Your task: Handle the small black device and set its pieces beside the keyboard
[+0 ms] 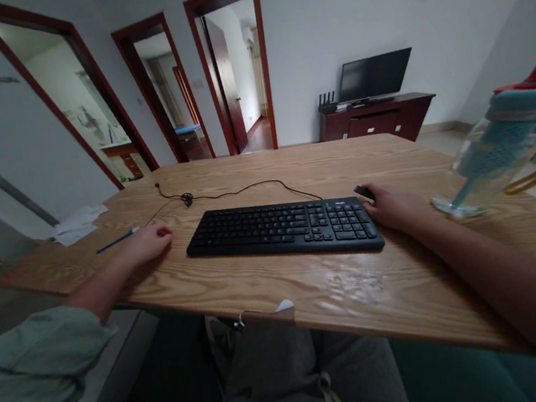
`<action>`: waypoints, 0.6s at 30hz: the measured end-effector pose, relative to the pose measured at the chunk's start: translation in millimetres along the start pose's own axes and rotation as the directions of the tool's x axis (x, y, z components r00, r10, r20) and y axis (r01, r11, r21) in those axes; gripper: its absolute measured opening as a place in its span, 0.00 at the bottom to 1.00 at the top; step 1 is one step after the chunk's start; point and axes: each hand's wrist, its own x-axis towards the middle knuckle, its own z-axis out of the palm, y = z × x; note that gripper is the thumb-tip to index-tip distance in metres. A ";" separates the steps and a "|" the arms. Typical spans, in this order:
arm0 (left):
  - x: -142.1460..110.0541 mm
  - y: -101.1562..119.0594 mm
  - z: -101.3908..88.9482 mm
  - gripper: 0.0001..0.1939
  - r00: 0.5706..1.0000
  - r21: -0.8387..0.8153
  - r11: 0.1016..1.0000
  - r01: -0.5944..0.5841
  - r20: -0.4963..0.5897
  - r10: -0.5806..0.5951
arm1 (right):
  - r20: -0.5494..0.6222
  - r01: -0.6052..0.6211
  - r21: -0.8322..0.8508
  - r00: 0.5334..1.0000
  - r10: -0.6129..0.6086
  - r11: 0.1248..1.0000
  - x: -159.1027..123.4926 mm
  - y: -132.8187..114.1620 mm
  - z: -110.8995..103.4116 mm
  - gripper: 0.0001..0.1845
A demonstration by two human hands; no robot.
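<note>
A black keyboard point(276, 228) lies on the wooden table in front of me, between my hands. My left hand point(150, 244) rests on the table just left of it, fingers curled in; nothing shows in them. Beside that hand, on its far side, lies a thin blue stick point(115, 241) with a pale end. At the keyboard's right end my right hand point(388, 205) is closed on a small dark flat block point(364, 192), whose kind I cannot make out. The keyboard's black cable point(256, 185) runs behind it to a tangled bundle.
A clear bottle with blue parts and a red lid point(504, 141) stands at the right, near my right forearm. White papers point(79, 224) lie at the table's left edge. The table's near edge point(324, 316) has a peeling strip. Beyond stand a television point(375, 75) and a cabinet point(381, 118).
</note>
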 end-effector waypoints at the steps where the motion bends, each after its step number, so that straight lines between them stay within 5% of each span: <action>1: 19.0 11.2 4.0 0.14 0.999 -0.028 1.000 -0.014 0.033 0.015 | 0.003 -0.012 0.007 1.000 0.012 1.000 0.6 1.1 0.0 0.29; 4: 73.8 50.2 27.5 0.15 0.988 -0.294 0.952 -0.083 0.099 0.116 | 0.001 -0.090 0.079 0.996 0.090 0.993 1.6 4.6 -7.0 0.24; 7: 104.2 83.1 54.6 0.17 0.975 -0.322 0.935 -0.150 0.106 0.193 | -0.096 -0.167 0.292 0.974 0.203 0.942 -1.1 -4.0 -27.1 0.18; 10: 105.0 95.6 67.5 0.18 0.922 -0.202 0.923 -0.326 0.146 0.358 | -0.231 -0.067 0.621 0.936 0.265 0.781 -2.6 -35.9 -51.2 0.16; 14: 88.3 92.1 62.1 0.21 0.877 -0.130 0.895 -0.426 0.185 0.444 | -0.317 0.205 0.904 0.910 0.267 0.376 6.1 -90.8 -61.9 0.21; 16: 82.2 91.4 57.4 0.22 0.865 -0.124 0.887 -0.444 0.198 0.461 | -0.265 0.182 0.931 0.933 0.242 0.317 9.2 -108.2 -56.5 0.27; 18: 79.0 93.4 54.7 0.22 0.854 -0.121 0.878 -0.464 0.203 0.479 | -0.219 0.140 0.927 0.955 0.199 0.347 7.7 -115.3 -48.7 0.31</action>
